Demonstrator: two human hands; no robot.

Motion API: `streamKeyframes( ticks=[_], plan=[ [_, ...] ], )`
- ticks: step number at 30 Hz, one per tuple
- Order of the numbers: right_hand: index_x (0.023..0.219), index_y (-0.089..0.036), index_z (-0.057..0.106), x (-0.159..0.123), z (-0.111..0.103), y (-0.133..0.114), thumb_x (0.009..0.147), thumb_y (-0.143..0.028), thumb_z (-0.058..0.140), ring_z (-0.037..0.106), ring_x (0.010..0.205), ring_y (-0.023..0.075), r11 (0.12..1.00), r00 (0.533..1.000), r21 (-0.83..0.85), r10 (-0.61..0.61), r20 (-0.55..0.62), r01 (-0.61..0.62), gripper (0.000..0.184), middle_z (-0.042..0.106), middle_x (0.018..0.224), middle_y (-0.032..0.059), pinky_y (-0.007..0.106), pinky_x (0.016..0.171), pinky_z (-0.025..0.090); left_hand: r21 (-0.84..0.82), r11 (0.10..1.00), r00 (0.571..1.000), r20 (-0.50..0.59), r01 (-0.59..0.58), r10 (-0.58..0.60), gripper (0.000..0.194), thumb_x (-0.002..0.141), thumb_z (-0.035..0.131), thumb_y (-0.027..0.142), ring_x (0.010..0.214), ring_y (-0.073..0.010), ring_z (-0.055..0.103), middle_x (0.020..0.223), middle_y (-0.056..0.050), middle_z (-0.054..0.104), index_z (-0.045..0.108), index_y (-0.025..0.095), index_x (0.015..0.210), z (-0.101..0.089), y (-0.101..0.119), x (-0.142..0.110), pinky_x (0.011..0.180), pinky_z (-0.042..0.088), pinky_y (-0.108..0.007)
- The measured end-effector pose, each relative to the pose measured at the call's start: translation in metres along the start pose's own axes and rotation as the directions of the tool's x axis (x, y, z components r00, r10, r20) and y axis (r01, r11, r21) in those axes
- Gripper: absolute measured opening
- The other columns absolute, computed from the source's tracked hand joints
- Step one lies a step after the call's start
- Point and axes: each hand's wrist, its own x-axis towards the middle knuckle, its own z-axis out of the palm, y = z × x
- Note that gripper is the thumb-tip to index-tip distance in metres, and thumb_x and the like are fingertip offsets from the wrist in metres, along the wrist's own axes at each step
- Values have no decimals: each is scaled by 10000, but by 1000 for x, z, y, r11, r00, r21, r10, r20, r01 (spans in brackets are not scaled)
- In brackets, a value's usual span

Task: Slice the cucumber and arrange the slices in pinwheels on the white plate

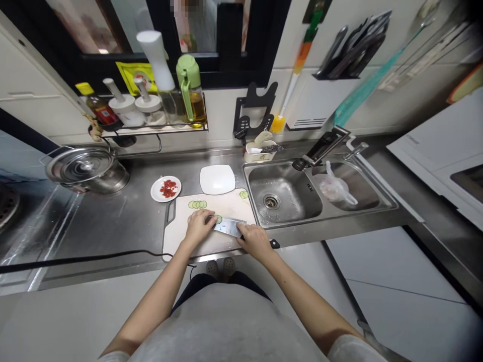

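Observation:
On the white cutting board (181,229), my right hand (255,242) grips a kitchen knife (230,228) with a broad, shiny blade. The blade lies across the board toward my left hand (199,229). My left fingers are closed at the blade's far end, against a cucumber slice (219,219) that shows at the blade. How firmly they pinch it is hard to see. Just beyond my left hand lies an overlapping row of cucumber slices (197,204). A few more cucumber pieces (243,194) rest at the board's far right corner.
Behind the board stand a white square plate (217,179) and a small plate of chopped red pieces (166,189). A double sink (285,193) holds a plastic bag (337,191) on its right side. A lidded pot (88,168) sits left. A black cable (94,256) crosses the counter's front.

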Motion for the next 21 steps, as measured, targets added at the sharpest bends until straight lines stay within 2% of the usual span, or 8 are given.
streamKeyframes(
  ticks=[3, 7, 9, 12, 16, 21],
  plan=[
    [1263, -175, 533, -3, 0, 5, 885, -342, 554, 602, 996, 247, 1000, 1000, -25, -5, 25, 6, 413, 691, 1020, 127, 309, 820, 384, -13, 1000, 996, 86, 12, -10, 185, 834, 601, 384, 982, -248, 611, 990, -52, 713, 716, 257, 904, 5, 8, 4, 910, 431, -428],
    [1260, -184, 534, -6, 5, 13, 897, -351, 535, 617, 989, 238, 999, 999, -35, 4, 33, -3, 399, 698, 1026, 110, 299, 821, 392, -79, 996, 995, 99, 27, -19, 82, 797, 623, 276, 943, -216, 619, 928, -26, 709, 697, 256, 825, 18, 19, 5, 901, 427, -384],
    [1251, -191, 543, -6, 8, 16, 897, -349, 532, 623, 997, 233, 999, 999, -29, 30, 34, -29, 388, 701, 1041, 102, 291, 824, 396, -95, 992, 995, 72, 80, -73, 72, 790, 618, 254, 940, -211, 618, 913, -19, 708, 689, 254, 805, 25, 25, 7, 878, 427, -367],
    [1264, -209, 546, -7, 13, 19, 903, -356, 516, 636, 993, 228, 995, 995, -15, 94, 39, -94, 391, 708, 1054, 87, 282, 811, 410, -120, 965, 972, 12, 235, -236, 90, 801, 599, 265, 890, -202, 628, 863, -3, 713, 686, 261, 825, 30, 26, 15, 838, 416, -355],
    [1255, -232, 563, -10, 18, 24, 914, -373, 486, 655, 976, 223, 987, 987, 0, 160, 32, -160, 377, 716, 1043, 71, 278, 790, 431, -108, 905, 905, -73, 411, -420, 130, 816, 569, 261, 871, -217, 640, 821, -4, 723, 694, 270, 851, 28, 10, 33, 855, 365, -389],
    [1284, -233, 557, -9, 24, 29, 931, -388, 450, 664, 981, 215, 981, 981, 3, 193, 21, -193, 401, 724, 1030, 73, 273, 764, 443, -49, 844, 839, -94, 534, -536, 199, 830, 513, 222, 921, -225, 631, 878, -47, 734, 702, 245, 884, 24, -18, 53, 871, 310, -403]
  ],
)
